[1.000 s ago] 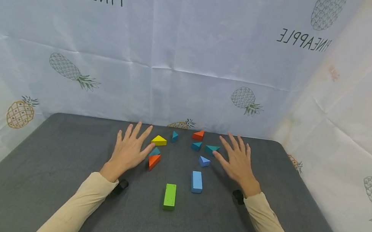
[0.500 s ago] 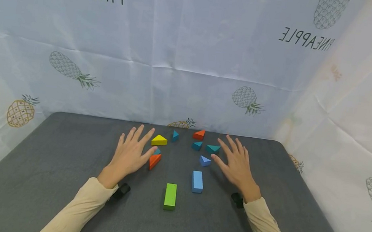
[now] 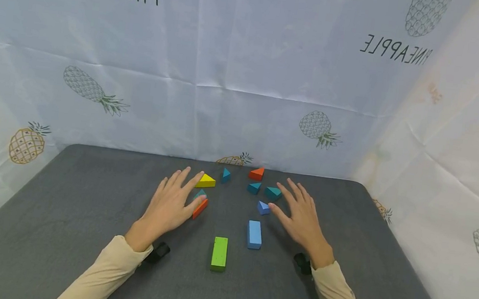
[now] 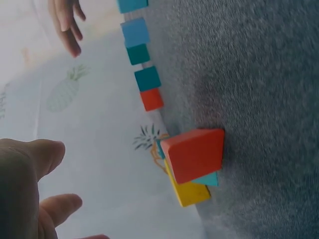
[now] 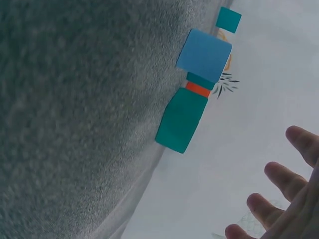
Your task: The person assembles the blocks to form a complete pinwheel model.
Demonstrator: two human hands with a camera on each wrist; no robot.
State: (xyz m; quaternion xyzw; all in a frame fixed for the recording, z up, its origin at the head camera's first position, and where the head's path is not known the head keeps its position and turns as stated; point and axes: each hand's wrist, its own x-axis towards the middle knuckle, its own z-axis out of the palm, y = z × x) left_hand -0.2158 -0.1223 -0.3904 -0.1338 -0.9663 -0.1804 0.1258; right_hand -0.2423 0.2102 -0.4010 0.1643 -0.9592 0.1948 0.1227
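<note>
Left hand [image 3: 166,205]: fingers spread, thumb apart, hovering over table [image 3: 35,225]. Yellow wedge [image 3: 206,182] just beside the index fingertip; orange wedge [image 3: 200,209] and teal wedge [image 3: 200,194] by the thumb, partly behind it in head view. Left wrist view shows a gap between thumb and orange wedge. Right hand [image 3: 305,223]: fingers spread too, hovering; second teal wedge [image 3: 273,193] inward of index tip, blue wedge [image 3: 263,209] by thumb tip, contact hard to judge. Blue bar [image 3: 254,235] and green bar [image 3: 219,254] sit between the hands, nearer the wearer than both thumbs.
</note>
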